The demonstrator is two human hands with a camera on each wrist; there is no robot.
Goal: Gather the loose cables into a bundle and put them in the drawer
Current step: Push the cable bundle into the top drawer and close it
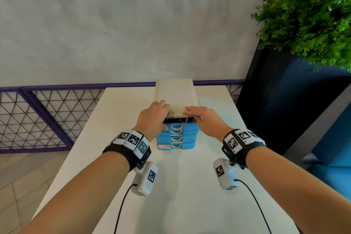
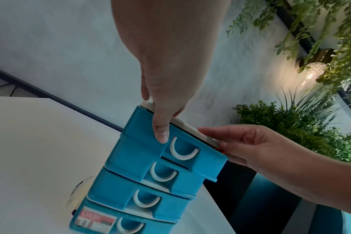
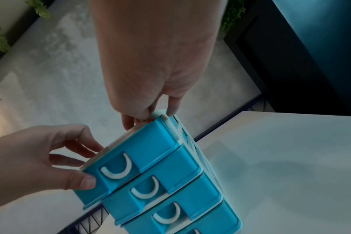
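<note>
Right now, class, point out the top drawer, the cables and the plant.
top drawer (image 2: 142, 139), left wrist view, blue front.
cables (image 1: 182, 119), head view, strands inside the open drawer.
plant (image 1: 311, 21), head view, leaves.

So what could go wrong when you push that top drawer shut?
The cables bunched in the open top drawer might catch under the cream lid and jam. The right hand has fingertips at the gap, so they might get pinched. The left hand pushing the front might slide the drawer box.
</note>
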